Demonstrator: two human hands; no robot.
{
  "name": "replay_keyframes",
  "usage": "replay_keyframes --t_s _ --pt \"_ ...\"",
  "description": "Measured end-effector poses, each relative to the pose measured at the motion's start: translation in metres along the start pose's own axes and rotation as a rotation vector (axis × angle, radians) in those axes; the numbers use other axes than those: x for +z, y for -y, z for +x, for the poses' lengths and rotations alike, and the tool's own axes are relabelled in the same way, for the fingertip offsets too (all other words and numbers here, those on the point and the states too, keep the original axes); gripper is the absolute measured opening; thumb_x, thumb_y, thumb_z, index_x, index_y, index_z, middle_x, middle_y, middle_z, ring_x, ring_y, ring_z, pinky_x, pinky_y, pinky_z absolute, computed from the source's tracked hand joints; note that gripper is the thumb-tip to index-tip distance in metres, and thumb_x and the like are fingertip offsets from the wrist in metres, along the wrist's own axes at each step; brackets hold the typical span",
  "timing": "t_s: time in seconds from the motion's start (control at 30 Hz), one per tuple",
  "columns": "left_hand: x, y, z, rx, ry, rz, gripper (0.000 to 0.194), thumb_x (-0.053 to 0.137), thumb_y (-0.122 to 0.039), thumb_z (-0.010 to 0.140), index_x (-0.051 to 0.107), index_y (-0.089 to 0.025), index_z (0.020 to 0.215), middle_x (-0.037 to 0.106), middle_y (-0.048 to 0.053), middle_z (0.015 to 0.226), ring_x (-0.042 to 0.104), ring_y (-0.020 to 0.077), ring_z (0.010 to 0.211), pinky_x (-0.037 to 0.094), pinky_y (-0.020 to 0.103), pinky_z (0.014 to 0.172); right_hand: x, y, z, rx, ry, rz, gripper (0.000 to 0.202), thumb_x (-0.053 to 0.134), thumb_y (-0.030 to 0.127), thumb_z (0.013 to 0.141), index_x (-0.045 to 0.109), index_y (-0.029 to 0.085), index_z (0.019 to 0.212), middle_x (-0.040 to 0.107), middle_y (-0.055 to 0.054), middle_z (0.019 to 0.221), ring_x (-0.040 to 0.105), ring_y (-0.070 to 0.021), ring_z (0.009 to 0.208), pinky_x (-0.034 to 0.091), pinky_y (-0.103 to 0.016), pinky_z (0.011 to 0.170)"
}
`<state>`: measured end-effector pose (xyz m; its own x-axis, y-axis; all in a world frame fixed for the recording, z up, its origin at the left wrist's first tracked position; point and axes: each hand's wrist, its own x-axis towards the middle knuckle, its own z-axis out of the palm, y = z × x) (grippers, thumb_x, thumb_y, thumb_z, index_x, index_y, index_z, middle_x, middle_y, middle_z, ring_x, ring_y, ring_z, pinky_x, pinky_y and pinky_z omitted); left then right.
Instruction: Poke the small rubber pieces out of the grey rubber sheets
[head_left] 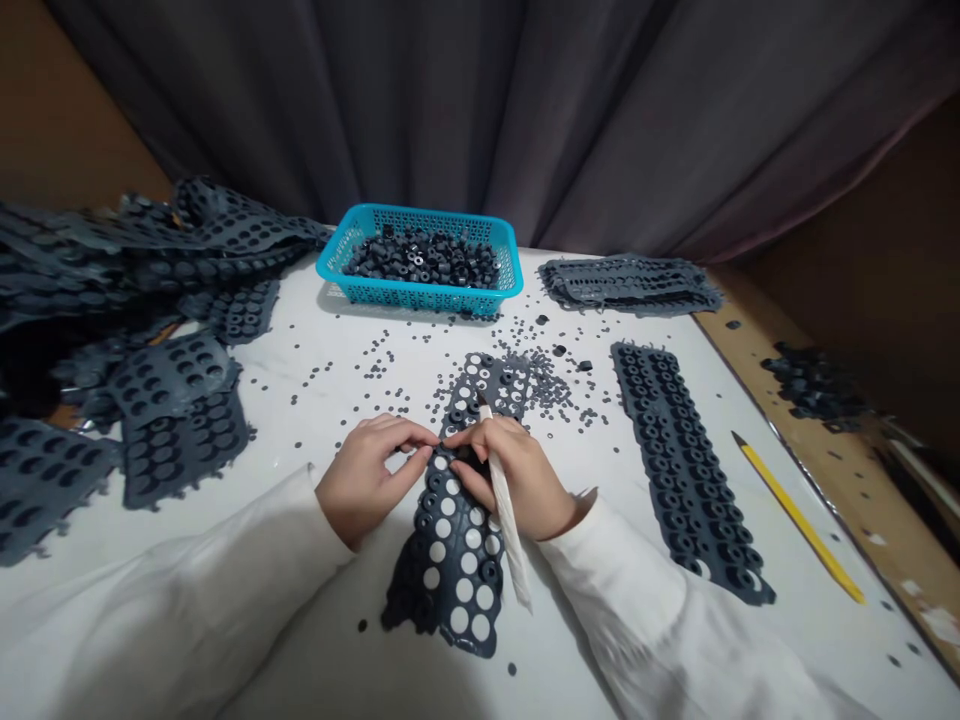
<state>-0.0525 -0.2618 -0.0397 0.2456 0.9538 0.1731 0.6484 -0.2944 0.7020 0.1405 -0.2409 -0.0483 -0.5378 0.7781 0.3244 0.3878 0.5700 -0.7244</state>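
Note:
A dark grey rubber sheet (454,560) with rows of round holes and rings lies on the white table in front of me. My left hand (375,470) pinches its left edge between thumb and index finger; the exact bit gripped is too small to make out. Close beside it, my right hand (521,470) holds a slim stick wrapped in white (508,520), its dark tip pointing away from me. The right index finger and thumb also reach onto the sheet near the left fingertips. White table surface shows through many of the sheet's holes.
A blue basket (420,298) full of small black rubber parts stands at the back. Tiny dark discs (551,385) lie scattered. Another ringed sheet (686,470) and a yellow pointed tool (802,520) are on the right. Perforated sheets (176,375) pile up at left, stacked strips (630,283) behind.

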Motion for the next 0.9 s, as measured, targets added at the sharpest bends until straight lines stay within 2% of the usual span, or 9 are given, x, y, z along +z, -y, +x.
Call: replay_keyframes --t_s 0.53,0.9 --pt "-0.0013 0.0019 -0.0001 0.075 -0.04 0.055 0.017 0.049 -0.02 0.084 0.065 -0.017 0.083 0.066 0.001 0.076 0.059 0.0139 0.071 0.044 0.025 0.066 -0.0009 -0.0004 0.001 -0.01 0.027 -0.038 0.027 0.058 0.012 0.074 0.034 0.023 0.071 0.068 -0.003 0.084 0.058 -0.0195 0.077 0.04 -0.033 0.072" --pt "-0.0021 0.0054 -0.0005 0.066 -0.041 0.072 0.017 0.049 -0.022 0.084 0.066 -0.018 0.083 0.067 0.002 0.075 0.059 0.0144 0.071 0.045 0.025 0.066 -0.0011 -0.0006 0.0011 0.003 0.03 -0.034 0.029 0.058 0.011 0.074 0.033 0.023 0.07 0.068 -0.002 0.083 0.059 -0.0196 0.077 0.039 -0.033 0.073"
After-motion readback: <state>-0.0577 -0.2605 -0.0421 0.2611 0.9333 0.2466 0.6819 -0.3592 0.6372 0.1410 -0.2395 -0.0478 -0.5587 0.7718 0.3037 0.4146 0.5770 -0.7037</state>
